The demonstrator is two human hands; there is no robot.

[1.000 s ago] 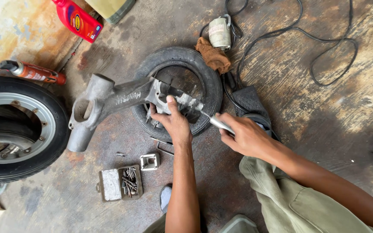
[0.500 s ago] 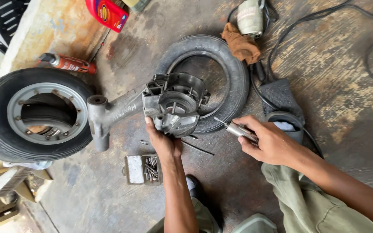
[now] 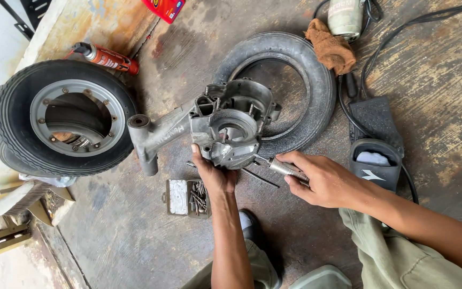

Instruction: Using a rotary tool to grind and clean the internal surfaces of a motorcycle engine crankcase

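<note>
A grey cast-metal engine casing with a long arm rests partly on a bare black tyre lying flat on the floor. My left hand grips the casing's near edge from below. My right hand holds a slim metal rotary handpiece, whose tip points at the casing's lower right edge.
A tyre on a grey rim lies at the left, with a spray can behind it. A small open box of bits sits by my left wrist. A brown rag, a motor unit, black cables and a sandal lie at the right.
The view has closed in on the casing. My left hand stays under the casing's near edge. My right hand has brought the handpiece tip closer to the casing.
</note>
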